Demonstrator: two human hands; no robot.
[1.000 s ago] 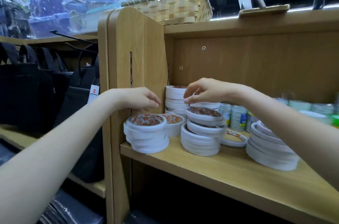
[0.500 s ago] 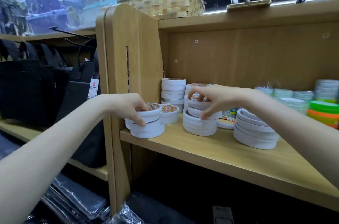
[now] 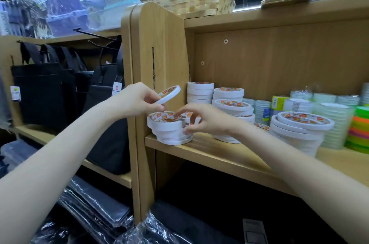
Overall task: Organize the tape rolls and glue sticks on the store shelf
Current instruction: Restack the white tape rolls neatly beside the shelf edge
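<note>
A light wooden shelf (image 3: 209, 151) in a store holds stacks of white tape rolls (image 3: 171, 129), black bags hanging at left. The right hand (image 3: 201, 119) hides part of the near-left stack, its curled fingers pinching it. Since the earlier frame, the left hand (image 3: 139, 100) has lifted one thin white tape roll (image 3: 169, 95), gripping it tilted above that stack.

Right hand (image 3: 201, 119) covers the small tape stack (image 3: 192, 119) behind the front stack (image 3: 169, 130); contact there unclear. Labels on tape rolls too small to read. Neon rolls (image 3: 359, 129) cut by right edge. Clear tape stacks (image 3: 329, 120) blurred, count uncertain. Price tags (image 3: 15, 93) on black bags (image 3: 40, 92) illegible.
</note>
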